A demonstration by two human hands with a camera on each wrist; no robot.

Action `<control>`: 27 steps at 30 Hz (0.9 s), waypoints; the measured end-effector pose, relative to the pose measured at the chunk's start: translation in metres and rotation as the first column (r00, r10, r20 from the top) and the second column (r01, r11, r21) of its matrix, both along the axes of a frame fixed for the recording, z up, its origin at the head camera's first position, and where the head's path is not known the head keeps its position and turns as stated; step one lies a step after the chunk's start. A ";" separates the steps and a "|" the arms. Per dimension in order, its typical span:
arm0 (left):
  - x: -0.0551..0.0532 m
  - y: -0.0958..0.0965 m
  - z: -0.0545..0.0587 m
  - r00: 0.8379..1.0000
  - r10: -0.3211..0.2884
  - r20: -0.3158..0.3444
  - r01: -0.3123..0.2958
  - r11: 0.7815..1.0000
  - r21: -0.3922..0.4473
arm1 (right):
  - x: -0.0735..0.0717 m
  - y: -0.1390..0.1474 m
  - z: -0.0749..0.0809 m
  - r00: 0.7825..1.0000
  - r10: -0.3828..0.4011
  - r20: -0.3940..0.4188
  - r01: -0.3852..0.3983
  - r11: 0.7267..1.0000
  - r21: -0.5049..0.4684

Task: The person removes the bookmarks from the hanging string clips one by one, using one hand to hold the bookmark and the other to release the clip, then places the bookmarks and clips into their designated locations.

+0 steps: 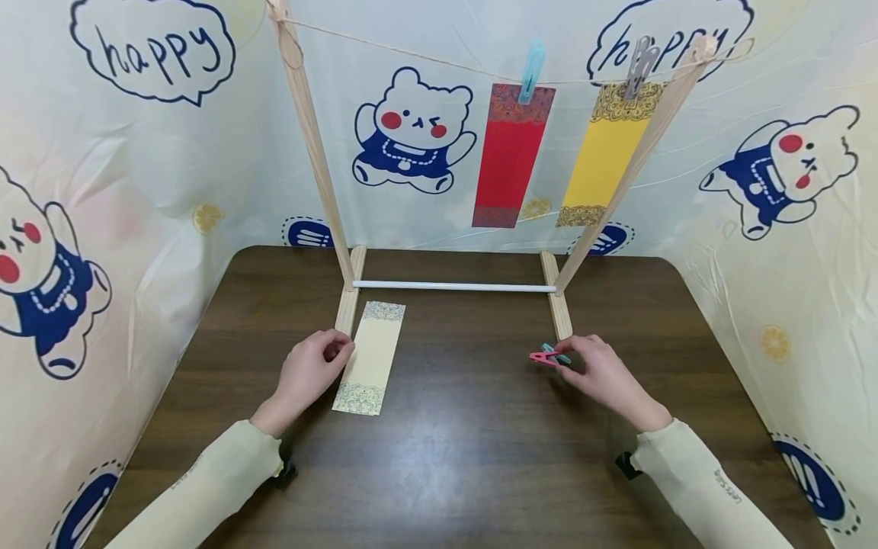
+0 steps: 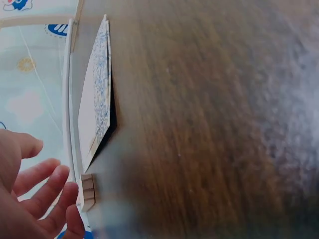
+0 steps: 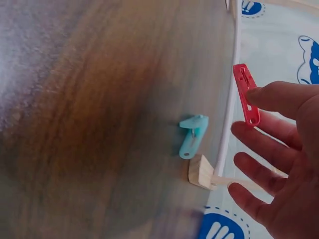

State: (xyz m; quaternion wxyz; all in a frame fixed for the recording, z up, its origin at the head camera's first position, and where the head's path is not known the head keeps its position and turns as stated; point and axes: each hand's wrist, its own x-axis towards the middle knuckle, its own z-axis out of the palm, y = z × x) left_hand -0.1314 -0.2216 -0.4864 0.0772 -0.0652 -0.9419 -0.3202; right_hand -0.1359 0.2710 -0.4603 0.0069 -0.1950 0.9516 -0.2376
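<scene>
My right hand (image 1: pixel 607 374) pinches a pink clothespin (image 3: pixel 246 94) between thumb and fingers, over the right side of the table. Below it a light-blue clothespin (image 3: pixel 194 137) lies on the tabletop, beside the end of the frame's right wooden foot. On the left, my left hand (image 1: pixel 312 370) hovers by the left edge of a cream paper strip (image 1: pixel 372 354) with patterned ends. Its fingers are loosely bent, and the left wrist view shows nothing between them and a gap to the strip (image 2: pixel 95 94). The strip lies on the table; its edge looks slightly raised.
A string (image 1: pixel 411 53) runs between two wooden posts (image 1: pixel 309 130). From it hang a red strip (image 1: pixel 511 164) under a blue clothespin (image 1: pixel 531 72) and a yellow strip (image 1: pixel 607 156) under a grey clothespin (image 1: pixel 641 69). A white rod (image 1: pixel 453 286) joins the posts low down.
</scene>
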 end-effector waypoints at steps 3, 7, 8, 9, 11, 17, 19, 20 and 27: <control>0.001 0.001 0.000 0.999 -0.017 -0.040 0.016 0.999 -0.035 | 0.000 -0.001 -0.004 1.000 0.010 -0.026 -0.009 1.000 0.016; 0.001 0.000 -0.002 0.994 -0.040 -0.104 0.030 0.995 -0.100 | 0.002 -0.003 -0.008 0.999 0.000 -0.043 0.001 0.999 0.039; 0.001 0.000 -0.002 0.991 -0.048 -0.125 0.034 0.992 -0.118 | 0.003 -0.004 -0.009 0.999 -0.003 -0.042 0.005 0.999 0.042; 0.001 -0.001 -0.003 0.987 -0.059 -0.150 0.038 0.990 -0.137 | 0.003 -0.004 -0.009 0.999 -0.006 -0.040 0.008 0.999 0.042; 0.001 -0.001 -0.003 0.979 -0.073 -0.193 0.038 0.983 -0.178 | 0.005 -0.006 -0.010 0.999 -0.011 -0.039 0.013 0.999 0.044; 0.002 -0.001 -0.002 0.964 -0.106 -0.244 0.033 0.957 -0.288 | 0.007 -0.009 -0.015 0.997 0.012 -0.082 -0.002 0.993 0.116; 0.002 0.000 -0.001 0.962 -0.119 -0.248 0.035 0.947 -0.321 | 0.006 -0.009 -0.017 0.996 0.022 -0.087 -0.007 0.986 0.168; 0.002 0.001 -0.001 0.961 -0.123 -0.249 0.034 0.943 -0.332 | 0.006 -0.009 -0.017 0.996 0.027 -0.087 -0.010 0.981 0.193; 0.000 0.004 -0.002 0.953 -0.148 -0.266 0.043 0.930 -0.364 | 0.007 -0.011 -0.017 0.994 0.057 -0.099 -0.028 0.961 0.276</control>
